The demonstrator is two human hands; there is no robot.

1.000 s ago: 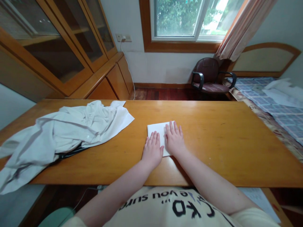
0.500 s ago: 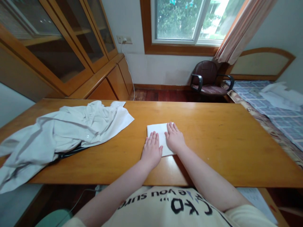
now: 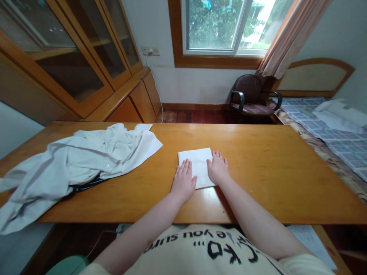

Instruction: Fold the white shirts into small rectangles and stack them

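A flat white rectangle, like folded paper or cloth point(image 3: 200, 168), lies on the wooden table point(image 3: 266, 164) in front of me. My left hand point(image 3: 183, 180) rests palm down over its left side, fingers stretched forward. At the right edge is my right hand point(image 3: 219, 168), its fingers spread and its thumb side touching or just over the white piece. Neither hand grips anything. The palms hide part of both side edges.
To the left, a crumpled white garment point(image 3: 86, 152) lies over the table with a black strip point(image 3: 88, 185) under it. Beyond the table are a glass-door cabinet point(image 3: 114, 80), an office chair point(image 3: 252, 95) and a bed point(image 3: 327, 126).
My right hand has slid to the right, off most of the white piece toward its right edge. The left hand has stayed in place.
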